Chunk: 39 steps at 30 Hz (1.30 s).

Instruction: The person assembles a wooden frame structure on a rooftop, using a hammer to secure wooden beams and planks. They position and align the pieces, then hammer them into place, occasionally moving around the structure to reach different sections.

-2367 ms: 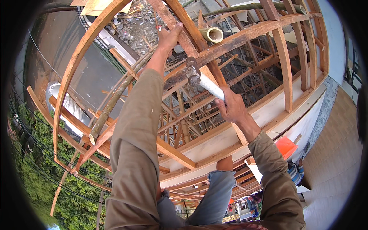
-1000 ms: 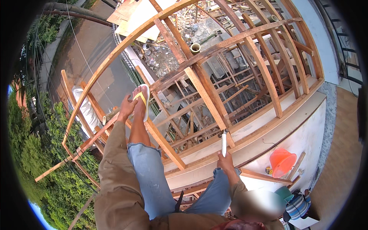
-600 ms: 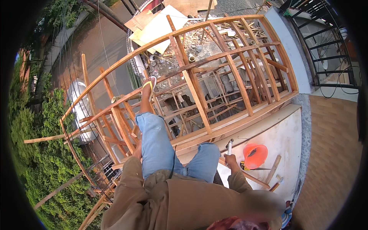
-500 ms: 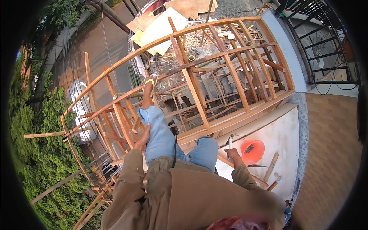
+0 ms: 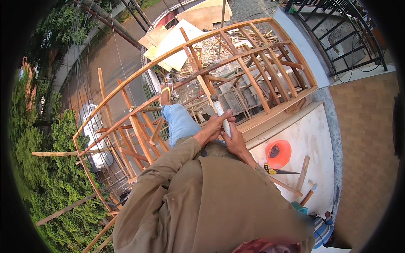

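Note:
In front of my body, both hands hold a white tube-shaped tool point(image 5: 218, 109) with a dark end; its exact kind is not clear. My left hand point(image 5: 212, 127) closes on it from the left side. Just below, my right hand point(image 5: 237, 142) is wrapped round its lower part. The tool points up and away, over the timber frame point(image 5: 262, 88). One leg in blue jeans point(image 5: 179, 120) stretches out across the frame, with a yellow-strapped sandal point(image 5: 168, 88) on its foot.
Right of me, a pale slab point(image 5: 310, 130) bears an orange bucket point(image 5: 283, 159) with dark contents, a yellow-and-black-handled saw point(image 5: 276, 170) and a wood offcut point(image 5: 303, 173). Rubble point(image 5: 213, 47) lies far below the open frame. Cables point(image 5: 78, 55) hang at the left.
My left hand has left my knee and come onto the white tool. My right hand has brought the tool from above the slab to in front of me.

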Tool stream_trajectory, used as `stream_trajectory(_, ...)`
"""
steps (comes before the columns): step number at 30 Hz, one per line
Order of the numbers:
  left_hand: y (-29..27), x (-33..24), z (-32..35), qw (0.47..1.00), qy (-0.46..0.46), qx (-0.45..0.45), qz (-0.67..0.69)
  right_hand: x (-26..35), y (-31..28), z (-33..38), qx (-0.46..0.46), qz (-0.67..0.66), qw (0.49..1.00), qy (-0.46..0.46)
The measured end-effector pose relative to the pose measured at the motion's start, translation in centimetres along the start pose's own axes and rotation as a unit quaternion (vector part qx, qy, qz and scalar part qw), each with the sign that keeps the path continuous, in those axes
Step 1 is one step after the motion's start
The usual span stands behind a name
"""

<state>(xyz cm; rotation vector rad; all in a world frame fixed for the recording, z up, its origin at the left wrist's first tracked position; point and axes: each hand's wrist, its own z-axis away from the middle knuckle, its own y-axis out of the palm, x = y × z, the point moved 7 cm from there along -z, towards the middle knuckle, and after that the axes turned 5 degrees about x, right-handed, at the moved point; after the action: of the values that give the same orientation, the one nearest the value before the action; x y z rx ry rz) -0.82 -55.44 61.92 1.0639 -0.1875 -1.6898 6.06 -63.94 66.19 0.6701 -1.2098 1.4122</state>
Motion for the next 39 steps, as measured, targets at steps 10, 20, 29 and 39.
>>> stream_trajectory(10,-8.5,-8.2,4.0,0.96,0.125,-0.25,-0.006,-15.4,1.8,6.2,0.126,-0.13,0.974,0.137)
stream_trajectory(20,-16.6,-16.6,12.0,0.844,0.083,-0.385,-0.364,-36.5,1.7,16.9,-0.132,-0.062,0.915,0.377)
stream_trajectory(29,-18.2,-6.8,12.1,0.576,-0.103,-0.22,-0.78,-46.2,-5.4,21.9,-0.339,-0.095,0.845,0.403)
stream_trajectory(39,-16.5,-1.5,10.2,0.476,-0.252,-0.159,-0.828,-61.3,-15.4,19.3,-0.415,-0.038,0.777,0.471)
